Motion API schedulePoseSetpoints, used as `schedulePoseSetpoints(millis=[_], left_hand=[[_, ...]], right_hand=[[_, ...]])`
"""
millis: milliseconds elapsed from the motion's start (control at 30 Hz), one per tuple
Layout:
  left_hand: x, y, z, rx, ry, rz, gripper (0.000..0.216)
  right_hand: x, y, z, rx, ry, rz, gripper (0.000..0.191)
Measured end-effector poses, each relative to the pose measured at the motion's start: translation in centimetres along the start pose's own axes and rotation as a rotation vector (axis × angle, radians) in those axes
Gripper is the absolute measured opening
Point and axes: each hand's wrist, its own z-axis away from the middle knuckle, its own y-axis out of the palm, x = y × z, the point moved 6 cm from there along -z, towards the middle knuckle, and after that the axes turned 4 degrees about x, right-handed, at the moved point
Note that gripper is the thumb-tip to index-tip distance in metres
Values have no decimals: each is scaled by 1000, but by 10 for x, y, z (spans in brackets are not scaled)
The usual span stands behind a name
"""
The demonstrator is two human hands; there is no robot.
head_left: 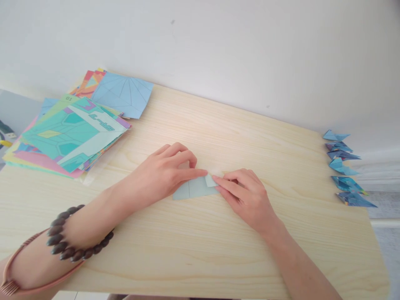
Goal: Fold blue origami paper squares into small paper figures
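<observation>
Here, far left on the pale wooden counter (193, 250): a stack of multicoloured square paper sheets (70, 133). Centre: left hand (162, 177), grip narrow, fingertips pressing a pale blue folded paper piece (195, 188) flat on the counter; right hand (246, 196), grip pinching that paper's small upturned flap. Far right edge: a row of folded blue paper figures (343, 171).

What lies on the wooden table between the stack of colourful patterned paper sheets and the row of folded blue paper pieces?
In the head view: both hands, left and right, pressing a pale blue folded paper.
</observation>
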Motion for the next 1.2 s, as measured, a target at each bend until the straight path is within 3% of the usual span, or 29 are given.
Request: schedulePoseSetpoints(millis=[367, 733, 1200], left_hand=[[-3, -3, 0, -17, -14, -25, 37], [0, -1, 1, -22, -14, -41, 38], [-4, 0, 0, 26, -3, -70, 41]], right_hand=[[8, -1, 1, 8, -101, 106, 28], [1, -3, 0, -36, 37, -22, 20], [14, -4, 1, -61, -114, 140, 23]])
